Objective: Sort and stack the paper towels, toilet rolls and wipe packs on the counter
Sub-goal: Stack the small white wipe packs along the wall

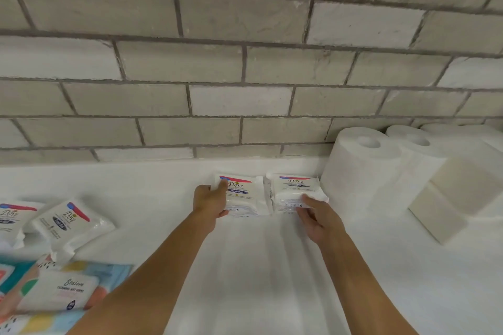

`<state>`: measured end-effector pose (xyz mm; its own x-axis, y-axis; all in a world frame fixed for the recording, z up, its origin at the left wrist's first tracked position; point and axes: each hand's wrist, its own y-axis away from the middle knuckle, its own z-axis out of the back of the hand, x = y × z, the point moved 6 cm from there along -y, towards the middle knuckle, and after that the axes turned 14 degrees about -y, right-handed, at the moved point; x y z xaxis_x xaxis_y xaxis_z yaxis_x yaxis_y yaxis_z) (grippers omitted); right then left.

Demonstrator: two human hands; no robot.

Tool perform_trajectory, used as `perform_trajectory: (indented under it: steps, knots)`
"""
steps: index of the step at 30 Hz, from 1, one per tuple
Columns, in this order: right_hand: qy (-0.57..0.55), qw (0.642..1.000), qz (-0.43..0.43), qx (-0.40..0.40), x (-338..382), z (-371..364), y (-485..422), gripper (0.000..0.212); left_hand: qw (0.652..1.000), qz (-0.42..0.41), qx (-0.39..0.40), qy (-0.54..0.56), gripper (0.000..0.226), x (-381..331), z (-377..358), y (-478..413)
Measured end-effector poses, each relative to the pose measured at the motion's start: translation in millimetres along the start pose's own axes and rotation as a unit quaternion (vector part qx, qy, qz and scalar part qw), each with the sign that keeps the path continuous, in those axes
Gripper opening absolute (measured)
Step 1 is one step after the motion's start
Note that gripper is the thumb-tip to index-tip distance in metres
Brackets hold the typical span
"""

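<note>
While edge to edge, left pack [245,196], right pack [295,189] clamped in left hand [209,201], right hand [318,219] fingers; open counter [152,187] leftward.

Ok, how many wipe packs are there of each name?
Dove packs: 4 (the far-left one is cut off by the picture's edge)
Stalove pack: 1
Total: 5
The colourful packaging under the Stalove pack shows no readable name, so it is not counted.

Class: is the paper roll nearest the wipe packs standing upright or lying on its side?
Upright. The paper roll stands on end on the counter; its core hole faces up.
</note>
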<state>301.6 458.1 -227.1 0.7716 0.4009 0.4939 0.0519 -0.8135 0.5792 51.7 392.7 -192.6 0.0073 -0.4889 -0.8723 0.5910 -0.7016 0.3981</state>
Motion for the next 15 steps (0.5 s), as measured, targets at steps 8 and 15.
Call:
perform_trajectory:
  steps: [8,15]
  knots:
    - [-0.009,0.998,-0.036,-0.05,-3,7,-1,0.038,0.99,-0.034,-0.072,-0.119,0.045,13,-12,-11]
    - [0.022,0.999,-0.031,-0.034,-2,1,-1,0.034,0.975,-0.018,-0.096,-0.198,0.046,6,-16,-3]
